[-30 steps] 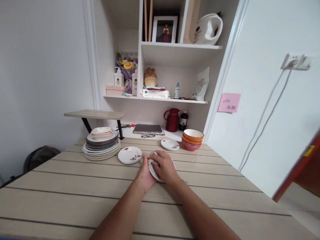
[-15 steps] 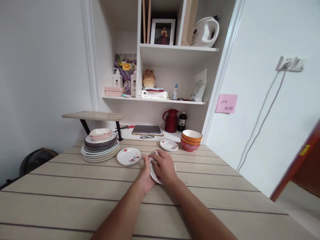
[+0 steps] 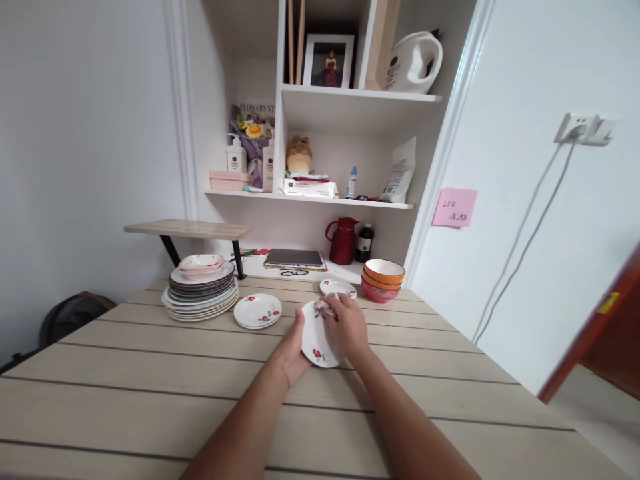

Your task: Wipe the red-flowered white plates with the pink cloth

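Note:
My left hand grips the left edge of a small white plate with red flowers, its thumb on the rim and its other fingers hidden underneath. The plate is tilted above the table. My right hand is closed on a crumpled white cloth or tissue, pressed against the plate's upper right part. Left of my hands lies a short stack of matching floral plates. Beyond my right hand sit more small floral plates, partly covered by it.
A tall plate stack topped by pink-edged dishes stands at the left, near a small raised shelf. Orange and red bowls are stacked at the back right. Behind are a red jug, a dark bottle and a laptop.
My right hand has slid right with the white cloth across the plate, from its left edge to the upper right. More of the plate's face shows. My left hand keeps its grip.

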`<state>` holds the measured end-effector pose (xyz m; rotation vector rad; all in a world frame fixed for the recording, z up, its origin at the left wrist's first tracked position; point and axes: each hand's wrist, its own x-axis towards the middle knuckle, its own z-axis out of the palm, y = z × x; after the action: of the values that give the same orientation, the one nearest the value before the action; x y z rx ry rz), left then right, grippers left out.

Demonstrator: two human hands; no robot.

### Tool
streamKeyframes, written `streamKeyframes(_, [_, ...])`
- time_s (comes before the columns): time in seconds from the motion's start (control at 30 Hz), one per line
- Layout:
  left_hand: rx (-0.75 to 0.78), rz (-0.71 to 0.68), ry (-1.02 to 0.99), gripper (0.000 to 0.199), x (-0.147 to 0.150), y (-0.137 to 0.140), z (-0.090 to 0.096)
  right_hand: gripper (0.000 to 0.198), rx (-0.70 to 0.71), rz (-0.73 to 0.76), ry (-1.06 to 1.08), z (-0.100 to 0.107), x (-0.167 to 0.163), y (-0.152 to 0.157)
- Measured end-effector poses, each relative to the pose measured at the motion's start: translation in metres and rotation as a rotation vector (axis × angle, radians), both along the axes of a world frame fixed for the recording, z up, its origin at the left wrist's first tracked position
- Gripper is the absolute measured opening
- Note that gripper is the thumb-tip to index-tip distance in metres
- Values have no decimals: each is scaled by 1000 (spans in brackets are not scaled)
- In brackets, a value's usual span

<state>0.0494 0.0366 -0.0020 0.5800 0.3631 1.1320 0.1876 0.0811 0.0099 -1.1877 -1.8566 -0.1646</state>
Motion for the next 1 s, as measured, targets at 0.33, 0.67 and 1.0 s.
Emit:
streamKeyframes(0.33, [-9,74,-39,61,-9,7,-2,29,-43,67,27,-1,1,4])
streamKeyframes(0.67, [-1,253,-168,61,-17,9,10,36,-64,165,64,0,-6,-2])
streamKeyframes(1.0, [-37,408,-306,55,-27,14,12,33,-124,277,63,-9,-17,-7])
